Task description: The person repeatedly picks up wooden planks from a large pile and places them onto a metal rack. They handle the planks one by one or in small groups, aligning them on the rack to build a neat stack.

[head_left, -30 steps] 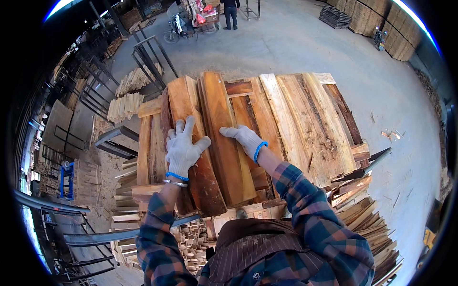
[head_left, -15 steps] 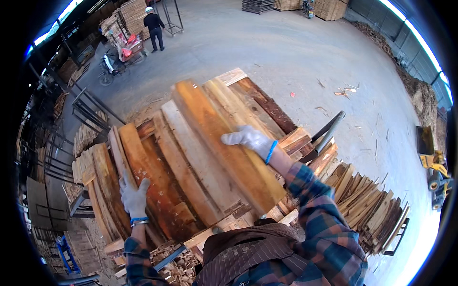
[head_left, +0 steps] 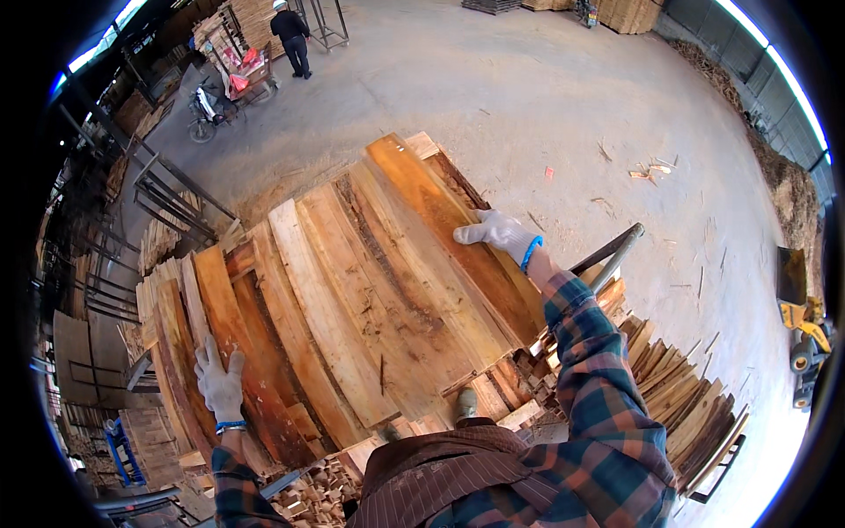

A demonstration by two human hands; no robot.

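A layer of long rough wooden boards [head_left: 339,290] lies side by side in front of me on a stack. My right hand [head_left: 503,236], in a pale glove with a blue cuff, grips the edge of an orange-brown board [head_left: 431,198] at the right side of the layer. The thumb lies across its top; the other fingers are partly hidden. My left hand [head_left: 220,384], gloved alike, rests with fingers spread on the reddish-brown boards [head_left: 255,387] at the left and holds nothing.
Metal posts [head_left: 613,255] stand at the stack's right side. More slats [head_left: 687,392] are piled at lower right, and offcuts [head_left: 317,497] lie below. Far off are a person in a white helmet [head_left: 292,40], a loaded cart [head_left: 251,79] and a yellow loader [head_left: 803,317].
My right hand has shifted the orange-brown board rightward, uncovering pale boards in the middle. My left hand has slid slightly left and down, staying spread. The view has shifted a little.
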